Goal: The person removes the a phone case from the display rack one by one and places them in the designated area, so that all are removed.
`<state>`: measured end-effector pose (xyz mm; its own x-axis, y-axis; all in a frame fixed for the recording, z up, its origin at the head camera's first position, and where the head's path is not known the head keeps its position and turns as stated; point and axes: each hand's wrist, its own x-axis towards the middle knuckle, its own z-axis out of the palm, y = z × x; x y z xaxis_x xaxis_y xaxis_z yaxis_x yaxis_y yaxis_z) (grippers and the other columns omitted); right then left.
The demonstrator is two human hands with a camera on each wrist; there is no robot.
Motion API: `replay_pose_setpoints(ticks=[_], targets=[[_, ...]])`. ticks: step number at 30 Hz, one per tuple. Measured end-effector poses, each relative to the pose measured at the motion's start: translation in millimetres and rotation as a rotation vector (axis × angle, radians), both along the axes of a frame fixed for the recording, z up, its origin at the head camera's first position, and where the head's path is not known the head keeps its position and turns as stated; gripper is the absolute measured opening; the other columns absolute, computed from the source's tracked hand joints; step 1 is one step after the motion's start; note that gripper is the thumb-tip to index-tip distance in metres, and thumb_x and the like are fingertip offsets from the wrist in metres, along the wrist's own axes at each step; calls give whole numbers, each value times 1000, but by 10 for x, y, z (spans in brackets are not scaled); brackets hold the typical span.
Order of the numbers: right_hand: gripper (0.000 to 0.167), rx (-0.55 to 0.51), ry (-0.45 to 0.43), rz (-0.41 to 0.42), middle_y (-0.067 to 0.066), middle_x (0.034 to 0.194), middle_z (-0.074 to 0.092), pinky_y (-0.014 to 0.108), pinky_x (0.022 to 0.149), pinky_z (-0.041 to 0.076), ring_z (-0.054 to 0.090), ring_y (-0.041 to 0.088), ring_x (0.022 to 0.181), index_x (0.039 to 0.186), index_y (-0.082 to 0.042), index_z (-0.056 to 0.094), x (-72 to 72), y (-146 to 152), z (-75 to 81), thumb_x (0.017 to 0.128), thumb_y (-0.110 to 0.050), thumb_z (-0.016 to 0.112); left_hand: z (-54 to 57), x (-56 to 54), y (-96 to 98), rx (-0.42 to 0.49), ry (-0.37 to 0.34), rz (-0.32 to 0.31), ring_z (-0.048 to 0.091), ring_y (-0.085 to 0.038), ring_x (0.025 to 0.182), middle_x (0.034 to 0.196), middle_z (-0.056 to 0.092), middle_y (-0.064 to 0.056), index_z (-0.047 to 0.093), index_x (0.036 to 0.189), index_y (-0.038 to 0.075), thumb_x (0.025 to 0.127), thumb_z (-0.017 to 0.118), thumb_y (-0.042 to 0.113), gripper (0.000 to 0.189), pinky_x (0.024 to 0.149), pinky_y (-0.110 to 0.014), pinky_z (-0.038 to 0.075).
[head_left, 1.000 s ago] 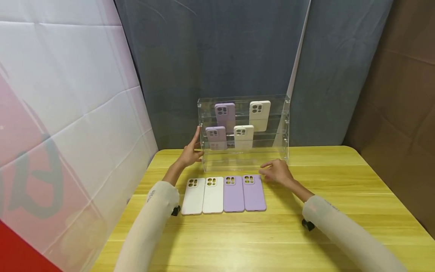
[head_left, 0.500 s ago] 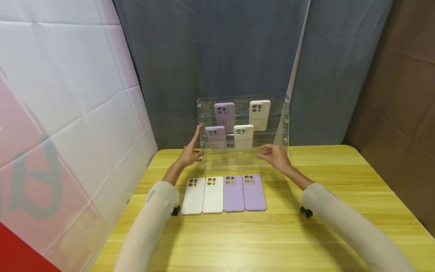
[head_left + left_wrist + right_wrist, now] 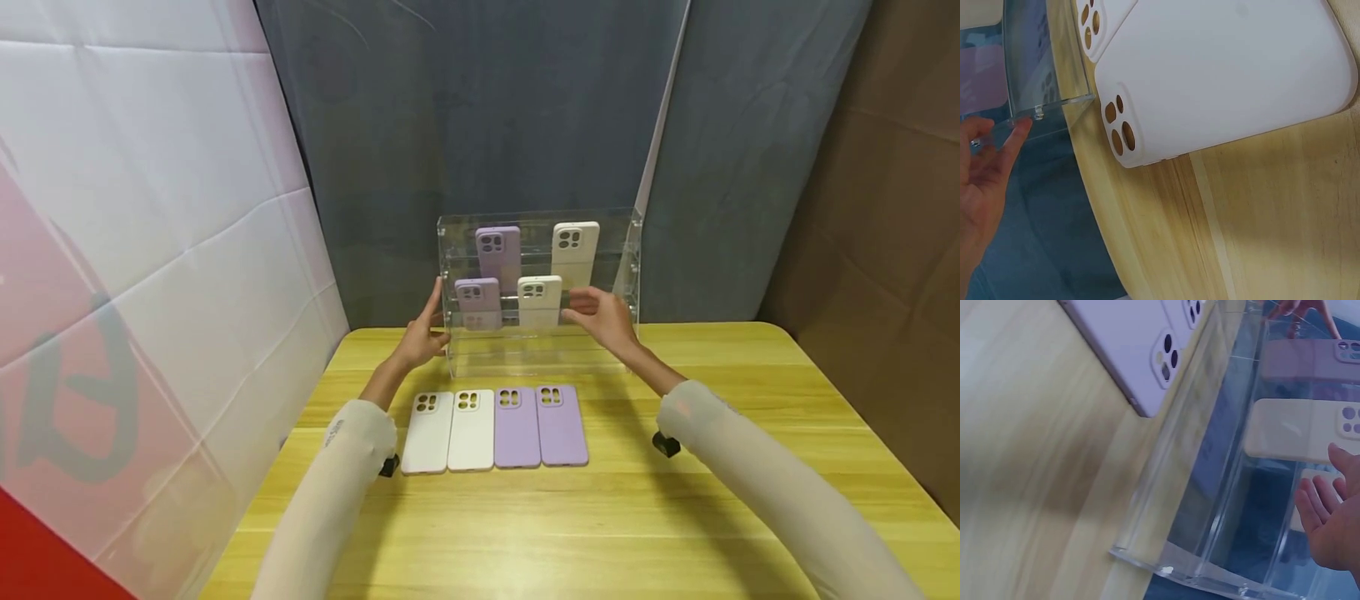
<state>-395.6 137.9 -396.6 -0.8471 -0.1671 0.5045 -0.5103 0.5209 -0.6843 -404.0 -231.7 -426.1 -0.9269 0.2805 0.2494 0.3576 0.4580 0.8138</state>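
A clear acrylic display rack stands towards the back of the table, holding purple and white phone cases on its tiers. My left hand touches its left side with spread fingers; in the left wrist view, fingertips meet the panel edge. In front of the rack's right half, my right hand is raised beside the lower white phone case. Its thumb and fingers are apart and hold nothing. Above it leans the upper white case. Two purple cases, upper and lower, stand on the left.
Side by side before the rack lie two white cases and two purple cases, camera cutouts towards the rack. They lie on the wooden table. A grey curtain hangs behind.
My right hand has risen from beside the rightmost purple case on the table to next to the lower white case in the rack. The left hand keeps its place.
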Motion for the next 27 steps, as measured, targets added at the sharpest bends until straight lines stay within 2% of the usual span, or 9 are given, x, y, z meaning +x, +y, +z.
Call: replay_pose_setpoints(ticks=[8, 16, 21, 27], targets=[[42, -17, 12, 7, 19, 116, 76, 48, 87, 63, 76, 34, 101, 129, 0, 70, -45, -74, 145, 91, -14, 82, -23, 13, 16, 2, 0, 9, 61, -56, 118, 155, 35, -38, -9, 166, 38, 94, 57, -19, 113, 69, -46, 66], [43, -58, 12, 50, 25, 120, 72, 45, 90, 62, 74, 38, 105, 132, 5, 67, -92, -117, 256, 92, -6, 79, -10, 0, 31, -17, -40, 27, 62, -51, 121, 158, 34, -35, -5, 165, 44, 96, 59, -15, 111, 75, -48, 66], [37, -50, 23, 60, 25, 117, 73, 45, 89, 63, 74, 39, 104, 130, 5, 69, -103, -136, 287, 94, -2, 76, -18, -6, 44, -17, -48, 30, 62, -50, 122, 158, 34, -35, -6, 165, 46, 96, 59, -14, 112, 75, -48, 66], [29, -41, 39, 37, 24, 112, 75, 47, 86, 63, 75, 38, 102, 124, 4, 72, -91, -127, 320, 96, -1, 74, 1, -10, 86, -3, -55, 14, 59, -54, 123, 159, 31, -36, -8, 164, 46, 96, 58, -15, 113, 72, -44, 66]])
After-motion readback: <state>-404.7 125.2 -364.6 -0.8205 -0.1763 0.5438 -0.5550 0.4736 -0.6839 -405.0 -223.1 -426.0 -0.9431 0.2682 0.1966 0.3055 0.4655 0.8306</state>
